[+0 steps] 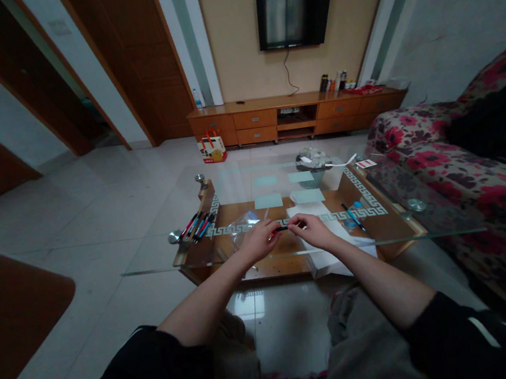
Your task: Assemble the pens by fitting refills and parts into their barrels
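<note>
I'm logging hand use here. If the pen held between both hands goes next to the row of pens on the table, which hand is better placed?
Probably the left hand: the row of pens lies on its side, with no need to cross over like the right hand.

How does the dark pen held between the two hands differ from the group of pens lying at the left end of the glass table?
The dark pen is single and pinched between the left hand and right hand; the group of pens is several, untouched. The dark pen lies crosswise near the table's front middle; the group slants at the left end. The group shows red and blue; the dark pen looks black with a little red. Both are slim pens over the glass table.
</note>
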The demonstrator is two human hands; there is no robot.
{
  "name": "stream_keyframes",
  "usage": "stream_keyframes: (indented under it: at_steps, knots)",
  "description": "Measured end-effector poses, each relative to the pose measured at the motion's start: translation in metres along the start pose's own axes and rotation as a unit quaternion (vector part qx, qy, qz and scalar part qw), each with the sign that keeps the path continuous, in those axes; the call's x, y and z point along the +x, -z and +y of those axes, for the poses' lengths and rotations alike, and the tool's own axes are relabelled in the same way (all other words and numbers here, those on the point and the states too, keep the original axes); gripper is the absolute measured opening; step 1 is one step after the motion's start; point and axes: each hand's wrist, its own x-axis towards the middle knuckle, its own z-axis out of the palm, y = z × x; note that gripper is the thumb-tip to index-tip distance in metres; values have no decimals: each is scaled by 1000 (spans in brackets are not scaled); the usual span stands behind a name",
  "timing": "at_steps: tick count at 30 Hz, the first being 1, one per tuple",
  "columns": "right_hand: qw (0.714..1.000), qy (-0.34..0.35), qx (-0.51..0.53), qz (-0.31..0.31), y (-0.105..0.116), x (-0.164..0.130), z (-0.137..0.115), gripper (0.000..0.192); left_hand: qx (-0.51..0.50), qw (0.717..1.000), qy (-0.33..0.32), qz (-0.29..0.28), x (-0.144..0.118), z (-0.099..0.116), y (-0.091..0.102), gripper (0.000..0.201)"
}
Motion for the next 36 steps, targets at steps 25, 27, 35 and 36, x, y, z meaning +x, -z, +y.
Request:
stream_keyframes:
  at_steps: [25,27,35,36]
  knots:
    - [977,-50,-107,180,24,9,25,25,-38,998,-33,41,7,-11,-3,20]
    - [970,-67,-135,193,32,9,37,25,-34,998,-29,41,8,-12,-3,20]
    - [950,-143,-270,69,43,3,67,23,-38,999,-14,33,5,-17,-9,19]
    - [948,-154,-271,58,42,3,67,23,-37,999,-13,30,4,-18,-9,19]
